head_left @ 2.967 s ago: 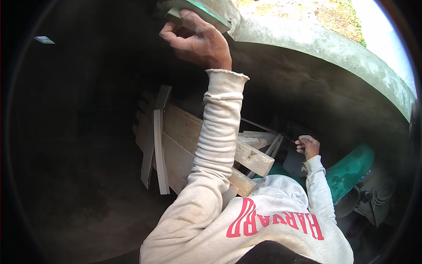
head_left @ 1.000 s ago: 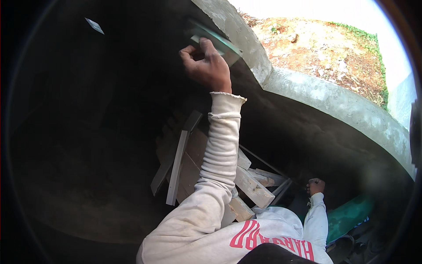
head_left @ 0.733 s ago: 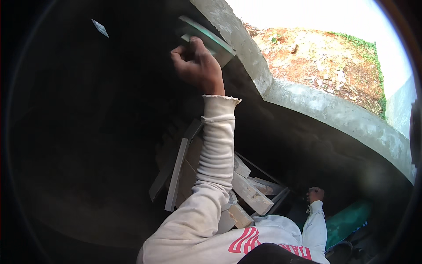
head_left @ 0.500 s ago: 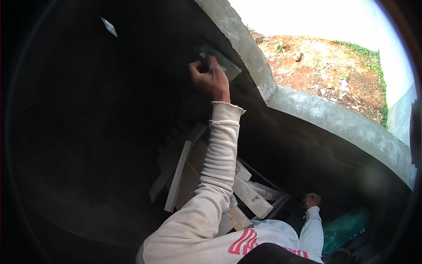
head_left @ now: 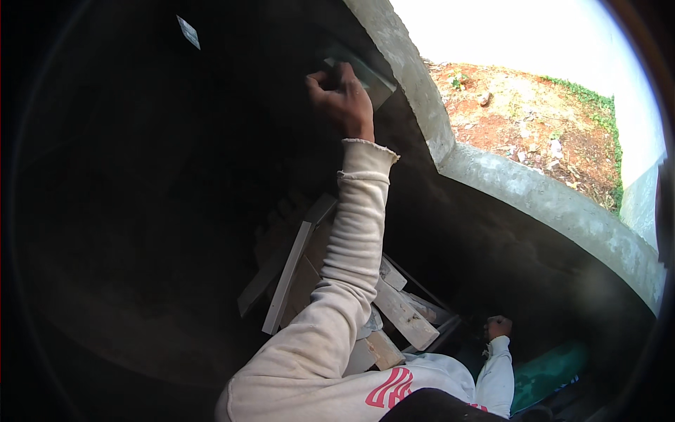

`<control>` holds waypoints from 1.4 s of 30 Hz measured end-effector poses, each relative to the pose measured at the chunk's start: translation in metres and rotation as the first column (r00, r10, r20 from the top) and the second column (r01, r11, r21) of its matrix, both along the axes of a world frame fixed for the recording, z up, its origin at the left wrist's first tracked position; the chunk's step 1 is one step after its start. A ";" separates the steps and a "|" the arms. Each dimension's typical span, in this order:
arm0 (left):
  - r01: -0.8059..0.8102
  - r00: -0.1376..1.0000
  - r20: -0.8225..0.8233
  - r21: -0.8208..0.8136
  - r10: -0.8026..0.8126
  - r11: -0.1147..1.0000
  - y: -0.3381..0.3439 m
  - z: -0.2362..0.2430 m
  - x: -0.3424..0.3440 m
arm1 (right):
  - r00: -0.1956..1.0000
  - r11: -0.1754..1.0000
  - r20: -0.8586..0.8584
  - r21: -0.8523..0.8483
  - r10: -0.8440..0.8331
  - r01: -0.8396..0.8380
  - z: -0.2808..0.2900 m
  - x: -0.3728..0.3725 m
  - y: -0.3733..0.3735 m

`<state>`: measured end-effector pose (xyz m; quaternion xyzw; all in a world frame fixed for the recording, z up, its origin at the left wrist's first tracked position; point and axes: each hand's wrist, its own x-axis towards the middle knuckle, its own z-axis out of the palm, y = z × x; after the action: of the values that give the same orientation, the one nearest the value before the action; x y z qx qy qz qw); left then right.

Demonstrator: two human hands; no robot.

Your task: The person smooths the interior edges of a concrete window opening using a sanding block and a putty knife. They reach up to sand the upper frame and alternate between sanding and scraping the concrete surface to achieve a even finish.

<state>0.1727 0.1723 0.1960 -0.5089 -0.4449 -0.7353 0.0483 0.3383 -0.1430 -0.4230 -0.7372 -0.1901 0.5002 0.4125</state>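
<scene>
My left hand [head_left: 341, 102] reaches up with its fingers closed on a pale green flat float [head_left: 380, 88], held against the shadowed inner face beside the rough concrete edge [head_left: 415, 88] of an opening. My right hand [head_left: 499, 327] is low at the right, closed in a fist near some thin strips and a dark recess; what it holds, if anything, is too dim to make out.
Several wooden boards and planks [head_left: 404, 316] lie jumbled below my left arm. A green rounded object [head_left: 545, 373] is at the lower right. Beyond the curved concrete ledge [head_left: 534, 190] lie reddish earth with stones [head_left: 517, 119], green weeds and a white wall [head_left: 636, 141].
My left hand and float have moved right along the inside of the concrete edge, dipping and rising slightly. My right hand appears lower in view, and more of the opening shows.
</scene>
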 end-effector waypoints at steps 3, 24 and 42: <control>-0.009 1.000 0.010 -0.037 0.010 0.999 0.016 -0.015 -0.020 | 0.998 0.998 -0.035 0.038 -0.046 0.047 0.001 0.003 0.008; 0.194 0.978 -0.103 0.136 -0.181 0.972 0.009 0.133 0.008 | 0.873 0.981 0.462 0.026 0.157 -0.190 -0.095 0.010 -0.005; 0.723 0.691 0.337 -0.342 -0.640 0.600 -0.044 -0.082 -0.102 | 0.996 0.941 -0.028 0.332 0.080 -0.066 0.173 -0.015 0.013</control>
<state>0.0706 0.1287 0.1137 -0.5682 -0.3753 -0.6160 -0.3960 0.3237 -0.1302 -0.2500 -0.6396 -0.2900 0.4911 0.5153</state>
